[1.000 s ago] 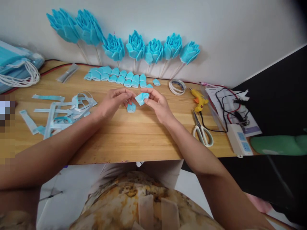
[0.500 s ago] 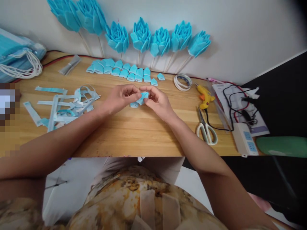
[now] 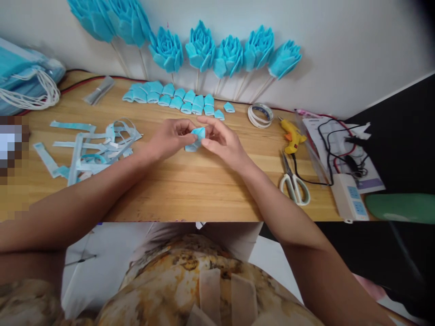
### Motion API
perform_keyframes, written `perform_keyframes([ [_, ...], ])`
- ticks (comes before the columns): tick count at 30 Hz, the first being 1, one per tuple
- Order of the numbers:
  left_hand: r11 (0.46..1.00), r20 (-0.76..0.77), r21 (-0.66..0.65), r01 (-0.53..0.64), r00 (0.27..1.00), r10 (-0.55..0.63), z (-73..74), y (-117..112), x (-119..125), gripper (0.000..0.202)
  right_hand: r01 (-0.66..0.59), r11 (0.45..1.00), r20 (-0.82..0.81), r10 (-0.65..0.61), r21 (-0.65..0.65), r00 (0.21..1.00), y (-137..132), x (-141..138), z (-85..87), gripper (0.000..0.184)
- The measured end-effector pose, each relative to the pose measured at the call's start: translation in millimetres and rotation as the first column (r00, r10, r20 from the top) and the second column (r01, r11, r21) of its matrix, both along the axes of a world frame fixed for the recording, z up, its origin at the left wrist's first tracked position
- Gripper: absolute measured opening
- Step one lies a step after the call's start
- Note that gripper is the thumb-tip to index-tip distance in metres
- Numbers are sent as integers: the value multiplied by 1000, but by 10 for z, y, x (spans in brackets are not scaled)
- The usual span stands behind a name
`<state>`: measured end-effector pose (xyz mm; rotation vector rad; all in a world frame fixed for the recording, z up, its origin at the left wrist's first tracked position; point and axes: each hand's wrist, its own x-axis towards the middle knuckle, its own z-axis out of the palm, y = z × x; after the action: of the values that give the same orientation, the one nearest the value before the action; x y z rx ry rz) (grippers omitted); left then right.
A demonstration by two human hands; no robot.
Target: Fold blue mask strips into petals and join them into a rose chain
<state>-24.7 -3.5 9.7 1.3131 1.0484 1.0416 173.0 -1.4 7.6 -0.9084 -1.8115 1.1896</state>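
Observation:
A small folded blue fabric piece (image 3: 200, 132) is held up over the table between my hands. My left hand (image 3: 172, 139) is closed, its thumb pressed on the piece and its fingers behind it. My right hand (image 3: 224, 144) is curled around the right edge, thumb tip at the lower corner and the fingers partly hidden. Just under the left thumb shows more blue fabric (image 3: 190, 147); whether it is a separate piece I cannot make out. Beyond my hands lie rows of folded blue petals (image 3: 166, 100), and a single petal (image 3: 229, 107) sits off to their right.
Several blue fabric flowers (image 3: 228, 56) on sticks lean along the wall. Cut strips (image 3: 84, 140) lie left, near a bundle with white cords (image 3: 45, 93). At right are a tape roll (image 3: 260, 116), a yellow glue gun (image 3: 291, 136), scissors (image 3: 295, 188) and a power strip (image 3: 349, 197).
The held piece has turned and shifted slightly left. My right thumb and fingers have slid toward its right edge, while my left hand stays nearly still.

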Motion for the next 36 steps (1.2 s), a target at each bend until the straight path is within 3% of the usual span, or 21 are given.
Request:
perform_keyframes([
  [6, 995, -23, 73, -70, 997, 72, 31, 4, -11, 14, 95, 992, -61, -101, -87, 993, 56, 33, -13, 33],
  [15, 998, -12, 55, -36, 999, 36, -33, 20, -1, 19, 97, 991, -8, -98, -91, 995, 41, -35, -44, 22],
  [19, 995, 5, 98, 8, 1000, -9, -25, 26, -13, 25, 167, 983, -5, -167, -71, 986, 82, -27, -81, 18],
  [23, 989, 18, 139, -59, 998, 57, -20, 67, -31, 25, 249, 959, -7, -253, -135, 968, 133, -6, -128, 13],
  [28, 963, -273, 251, -104, 946, 173, -45, 159, -101, 15, 295, 918, 45, -294, -264, 955, 168, 31, -136, 11],
  [32, 953, -557, 298, -48, 802, 215, -36, 191, -173, 15, 270, 898, 68, -263, -348, 962, 166, 44, -86, 9],
  [36, 950, -712, 305, 68, 678, 180, -38, 181, -210, 14, 241, 886, 53, -239, -397, 969, 161, 56, -47, 14],
])
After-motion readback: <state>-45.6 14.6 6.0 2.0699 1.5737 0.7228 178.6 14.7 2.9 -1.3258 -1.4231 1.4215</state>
